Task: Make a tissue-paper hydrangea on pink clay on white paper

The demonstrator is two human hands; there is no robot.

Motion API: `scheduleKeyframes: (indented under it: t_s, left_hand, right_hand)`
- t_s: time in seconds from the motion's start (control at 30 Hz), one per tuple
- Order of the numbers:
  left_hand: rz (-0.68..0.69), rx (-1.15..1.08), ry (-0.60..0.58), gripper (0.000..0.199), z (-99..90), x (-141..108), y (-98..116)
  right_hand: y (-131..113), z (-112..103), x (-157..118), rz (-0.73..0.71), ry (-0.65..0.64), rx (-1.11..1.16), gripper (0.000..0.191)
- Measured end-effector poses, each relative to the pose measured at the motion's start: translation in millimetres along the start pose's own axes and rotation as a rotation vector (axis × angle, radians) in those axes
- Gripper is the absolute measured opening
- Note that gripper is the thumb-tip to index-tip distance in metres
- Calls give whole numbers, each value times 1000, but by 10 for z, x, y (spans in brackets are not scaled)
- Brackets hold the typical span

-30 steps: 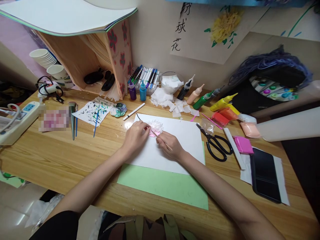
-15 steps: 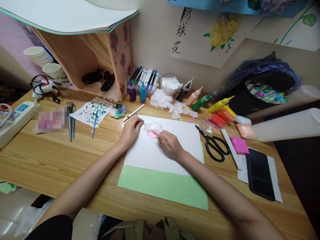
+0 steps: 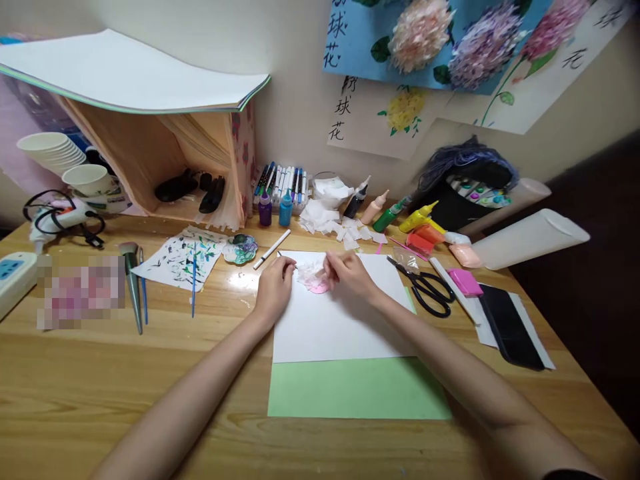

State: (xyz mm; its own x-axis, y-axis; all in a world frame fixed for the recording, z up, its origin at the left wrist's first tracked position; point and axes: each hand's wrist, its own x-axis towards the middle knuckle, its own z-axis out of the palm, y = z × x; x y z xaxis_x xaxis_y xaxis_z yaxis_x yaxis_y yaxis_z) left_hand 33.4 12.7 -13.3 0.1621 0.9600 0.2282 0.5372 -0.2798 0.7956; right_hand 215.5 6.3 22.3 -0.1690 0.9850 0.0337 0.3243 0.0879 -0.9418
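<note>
A pale pink and white paper flower (image 3: 311, 272) with a pink base (image 3: 319, 289) lies near the top of a white sheet (image 3: 345, 327). My left hand (image 3: 275, 288) rests at the sheet's upper left edge, its fingers pinched together. A thin dark tip shows just above that hand; the rest is hidden. Over the flower's right side my right hand (image 3: 349, 275) is closed in a pinch, fingertips slightly blurred. Whatever it holds is hidden. Small white paper squares (image 3: 320, 217) are piled beyond the sheet.
Black scissors (image 3: 425, 290), a pink clay block (image 3: 464, 282) and a phone (image 3: 510, 327) lie at right. Paint bottles (image 3: 390, 215) stand behind. A white pen (image 3: 271, 249), paint-smeared paper (image 3: 183, 260) and brushes (image 3: 133, 290) lie at left. Green paper (image 3: 355, 390) sits under the sheet.
My right hand has risen off the flower's lower part and its fingers have turned upward. My left hand stays at the sheet's edge. The camera view has tilted up and shifted.
</note>
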Motion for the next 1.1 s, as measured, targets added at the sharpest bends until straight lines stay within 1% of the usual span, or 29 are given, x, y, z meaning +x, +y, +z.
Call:
scheduleKeyframes:
  t_s: [0.03,0.07,0.1,0.17,0.2,0.27,0.37,0.47,0.53,0.63,0.73,0.8,0.97,1.03,1.1]
  left_hand:
    - [-12,-11,2,16,10,-6,-8]
    - [-26,-21,3,17,20,-10,-15]
    - [-38,-29,2,17,29,-14,-22]
    - [-52,-39,2,17,40,-17,-29]
    - [-55,-43,2,17,43,-17,-31]
    - [-57,-49,5,16,43,-15,-29]
    - [-57,-53,7,16,34,-7,-21]
    - [-59,-53,2,16,24,3,-11]
    - [-60,-51,2,16,19,9,-3]
    - [-49,-37,11,16,16,9,14]
    - [-48,-24,16,16,14,6,31]
    - [-55,-25,15,15,12,7,39]
    - [-49,-24,16,15,10,14,42]
    - [-48,-16,16,15,9,15,43]
    - [-50,-1,13,15,7,10,47]
  right_hand:
    - [73,21,-132,-65,113,10,50]
    - [152,45,-258,-108,235,39,50]
    - [230,69,-368,-144,331,66,50]
    - [359,113,-519,-216,430,113,49]
    - [402,130,-559,-248,439,129,49]
    - [439,152,-587,-283,409,138,48]
    - [418,158,-581,-317,369,147,46]
    - [392,149,-595,-378,402,187,47]
    - [391,148,-610,-388,412,199,48]
    - [385,164,-602,-328,380,142,49]
    - [346,185,-561,-235,315,42,48]
    - [313,192,-534,-203,269,-1,47]
    - [281,194,-516,-192,204,-13,45]
    - [293,193,-524,-204,203,0,45]
    - [310,190,-537,-232,231,20,45]
